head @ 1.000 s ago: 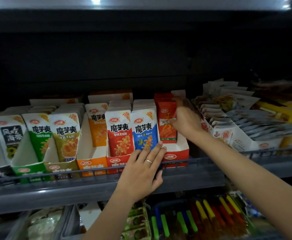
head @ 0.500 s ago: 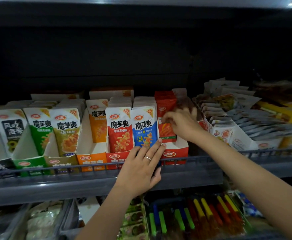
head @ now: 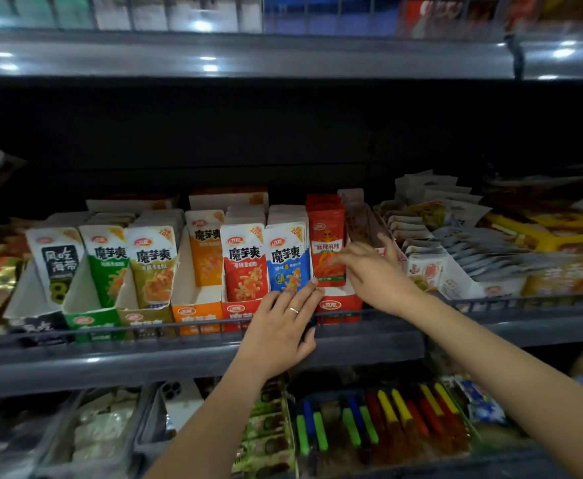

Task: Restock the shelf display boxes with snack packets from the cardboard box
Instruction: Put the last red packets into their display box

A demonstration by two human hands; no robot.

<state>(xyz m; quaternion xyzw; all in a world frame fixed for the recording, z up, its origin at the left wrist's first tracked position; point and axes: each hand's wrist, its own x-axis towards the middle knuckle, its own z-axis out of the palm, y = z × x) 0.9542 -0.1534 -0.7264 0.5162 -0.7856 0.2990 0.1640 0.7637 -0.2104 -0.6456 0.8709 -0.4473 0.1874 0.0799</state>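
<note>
Judging by looks, the red packets (head: 326, 243) are light, thin glossy film w/ soft filling, so expect them to flop and slip; pinch by side edges or top seal, not the flat printed face. They stand upright at the back of the red display box (head: 338, 305), whose front part is bare. Your right hand (head: 369, 271) is at that stack, fingers spread and straight, tips by the front packet; it's blurred, but nothing looks gripped. Your left hand (head: 279, 326) lies flat, fingers straight, tips touching the foot of the blue packets (head: 288, 257); red-white packets (head: 245, 261) stand beside them, both rows approx full. The orange display box (head: 197, 312) has room in front; orange packets (head: 205, 250) sit back. No cardboard box in view.
</note>
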